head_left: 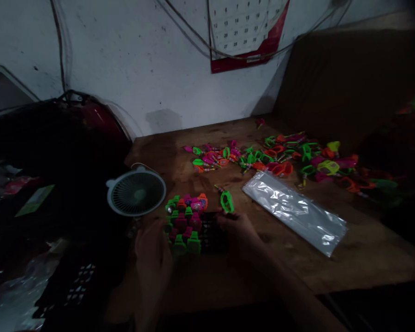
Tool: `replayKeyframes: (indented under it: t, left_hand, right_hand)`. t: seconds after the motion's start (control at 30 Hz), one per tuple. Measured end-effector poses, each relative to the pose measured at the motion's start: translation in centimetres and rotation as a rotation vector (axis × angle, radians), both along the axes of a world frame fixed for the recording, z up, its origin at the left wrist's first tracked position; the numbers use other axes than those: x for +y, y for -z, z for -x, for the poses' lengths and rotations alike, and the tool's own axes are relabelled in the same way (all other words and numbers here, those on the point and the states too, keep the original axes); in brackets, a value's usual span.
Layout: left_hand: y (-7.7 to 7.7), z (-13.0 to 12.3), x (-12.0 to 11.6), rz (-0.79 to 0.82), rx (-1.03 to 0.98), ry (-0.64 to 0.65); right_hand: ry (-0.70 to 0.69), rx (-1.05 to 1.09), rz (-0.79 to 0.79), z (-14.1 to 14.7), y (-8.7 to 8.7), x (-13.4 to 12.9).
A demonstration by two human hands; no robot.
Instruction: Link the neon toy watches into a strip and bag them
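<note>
A small black basket (212,235) stands on the wooden table, its left part filled with several green, pink and orange plastic pieces (181,223). My left hand (154,246) is at the basket's left side with its fingers bent; whether it grips anything is too dark to tell. At the basket's right rear corner, my right hand (238,226) has its fingers closed, and what they hold is hard to make out. Just beyond those fingertips is a green ring-shaped piece (227,201) with a thin multicoloured part.
A round grey fan (137,192) stands left of the basket. Clear plastic bags (293,210) lie on the right. Behind them spreads a pile of coloured pieces (259,159). A brown board (342,87) rises at the back right; dark clutter fills the left.
</note>
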State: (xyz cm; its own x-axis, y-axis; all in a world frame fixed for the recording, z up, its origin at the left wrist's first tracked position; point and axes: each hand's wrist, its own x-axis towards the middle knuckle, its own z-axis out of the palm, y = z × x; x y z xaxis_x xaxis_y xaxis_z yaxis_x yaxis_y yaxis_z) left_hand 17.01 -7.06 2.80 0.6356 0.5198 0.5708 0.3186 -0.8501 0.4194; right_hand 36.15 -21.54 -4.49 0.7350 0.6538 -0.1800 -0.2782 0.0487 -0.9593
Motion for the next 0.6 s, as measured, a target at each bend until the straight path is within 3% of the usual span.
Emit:
replayKeyframes:
  t: [0.07, 0.2, 0.37, 0.5, 0.6]
  left_hand:
    - [-0.2, -0.1, 0.1, 0.036, -0.013, -0.017]
    - [-0.3, 0.9, 1.1, 0.093, 0.023, 0.027]
    - [0.9, 1.5, 2.4, 0.059, 0.194, 0.213]
    - [1.3, 0.9, 2.6, -0.063, 0.144, 0.239]
    - [1.5, 0.6, 2.6, -0.129, 0.145, 0.233]
  right_hand:
    - [0.034, 0.022, 0.024, 2.7, 0.7, 1.1]
    - [0.130, -0.224, 0.173, 5.1, 1.2, 3.7]
    - [0.075, -0.434, 0.273, 4.7, 1.4, 4.3]
    - [-0.032, -0.363, 0.211, 4.2, 1.4, 3.3]
    - [-0.010, -0.299, 0.206, 4.2, 1.3, 3.4]
